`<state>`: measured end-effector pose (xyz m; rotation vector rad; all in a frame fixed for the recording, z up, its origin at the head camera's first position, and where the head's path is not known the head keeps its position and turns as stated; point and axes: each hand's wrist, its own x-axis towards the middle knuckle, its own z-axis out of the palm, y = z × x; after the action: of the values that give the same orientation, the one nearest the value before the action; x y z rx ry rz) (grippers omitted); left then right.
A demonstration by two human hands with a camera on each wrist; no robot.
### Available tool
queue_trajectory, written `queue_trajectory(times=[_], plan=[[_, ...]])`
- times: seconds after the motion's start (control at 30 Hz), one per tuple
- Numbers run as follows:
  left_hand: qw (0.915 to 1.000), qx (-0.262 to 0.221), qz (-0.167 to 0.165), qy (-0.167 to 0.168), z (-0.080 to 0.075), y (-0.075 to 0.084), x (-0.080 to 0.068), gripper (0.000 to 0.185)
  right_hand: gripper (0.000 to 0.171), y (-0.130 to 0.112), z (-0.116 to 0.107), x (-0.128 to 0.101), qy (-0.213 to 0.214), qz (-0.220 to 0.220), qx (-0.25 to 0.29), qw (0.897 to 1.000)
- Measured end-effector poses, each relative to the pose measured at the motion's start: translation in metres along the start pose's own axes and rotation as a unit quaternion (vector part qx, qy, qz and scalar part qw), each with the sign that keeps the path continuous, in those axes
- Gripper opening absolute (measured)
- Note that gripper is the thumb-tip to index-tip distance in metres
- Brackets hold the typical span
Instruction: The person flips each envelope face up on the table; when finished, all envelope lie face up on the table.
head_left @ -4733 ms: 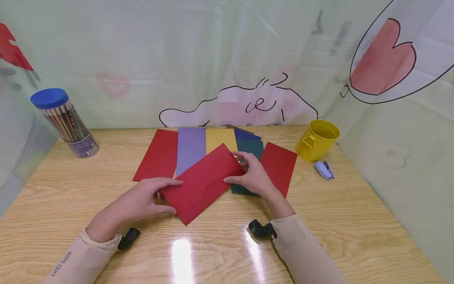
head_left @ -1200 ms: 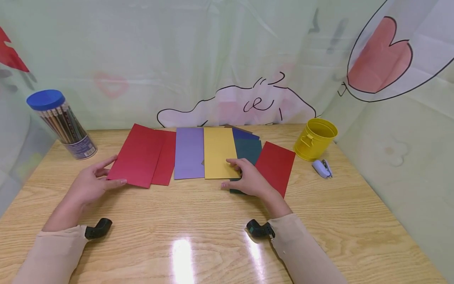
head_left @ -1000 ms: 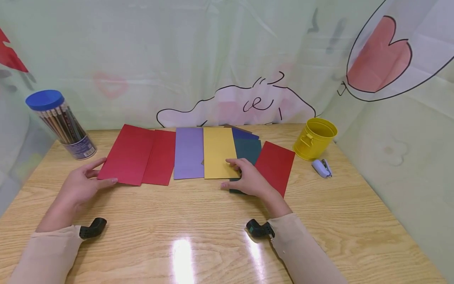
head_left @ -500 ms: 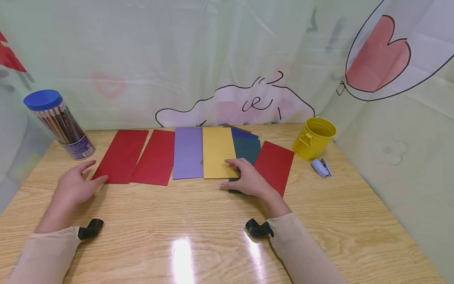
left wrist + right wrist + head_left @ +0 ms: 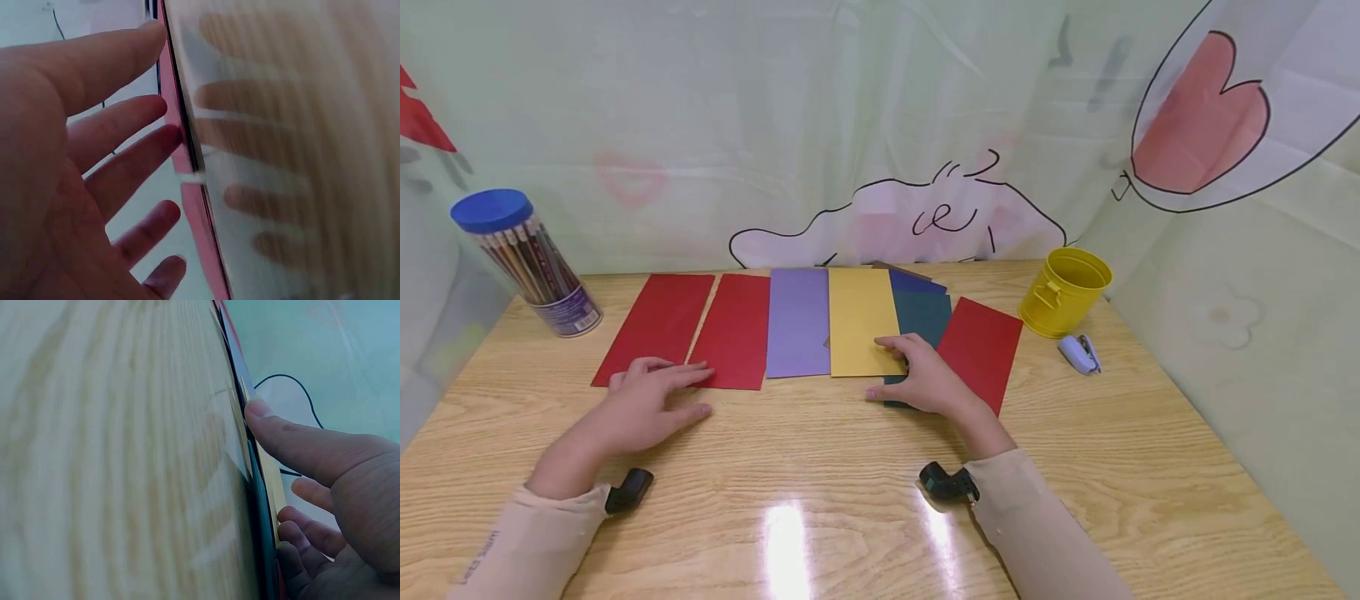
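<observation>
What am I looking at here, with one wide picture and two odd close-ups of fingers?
A person wears three cameras: one on the head, one on each wrist. The head view shows a wooden table with paper sheets in a row: two red sheets, purple, yellow, then dark ones. The left hand lies flat with fingers spread, fingertips at the red sheets' near edge, holding nothing. The right hand presses the dark green sheet. The close-ups show those fingers from the wrists.

- We count three red envelopes.
- We see one purple envelope, one yellow, one blue, one dark green.
- One pencil tub, one yellow bucket, one stapler.
- Two hands.
</observation>
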<state>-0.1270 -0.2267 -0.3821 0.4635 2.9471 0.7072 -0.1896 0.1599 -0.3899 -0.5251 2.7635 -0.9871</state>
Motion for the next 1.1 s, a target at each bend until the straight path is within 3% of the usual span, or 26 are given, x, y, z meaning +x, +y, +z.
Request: queue_trajectory(times=[0.23,0.47,0.6,0.77,0.93,1.1], plan=[[0.9996,0.005,0.025,-0.012,0.002,0.011,0.001,0.064,0.082,0.000,0.000,0.000,-0.004,-0.003,0.001,1.000],[0.9989,0.045,0.009,-0.011,0.004,0.015,0.002,0.078,0.082,-0.001,0.000,0.000,-0.005,-0.001,-0.002,1.000],[0.9977,0.066,0.012,-0.008,0.006,0.015,0.003,0.072,0.082,-0.001,0.000,0.000,-0.005,0.000,-0.002,1.000],[0.9959,0.081,0.038,-0.010,0.004,0.018,0.003,0.054,0.082,-0.003,0.000,0.000,-0.007,0.001,-0.005,1.000],[0.9903,0.124,0.062,-0.010,0.001,0.020,-0.001,0.051,0.082,-0.003,-0.001,-0.001,-0.008,0.003,-0.007,1.000],[0.9873,0.146,0.062,0.004,-0.005,0.018,-0.004,0.048,0.082,-0.003,-0.002,-0.001,-0.009,-0.002,-0.007,1.000]])
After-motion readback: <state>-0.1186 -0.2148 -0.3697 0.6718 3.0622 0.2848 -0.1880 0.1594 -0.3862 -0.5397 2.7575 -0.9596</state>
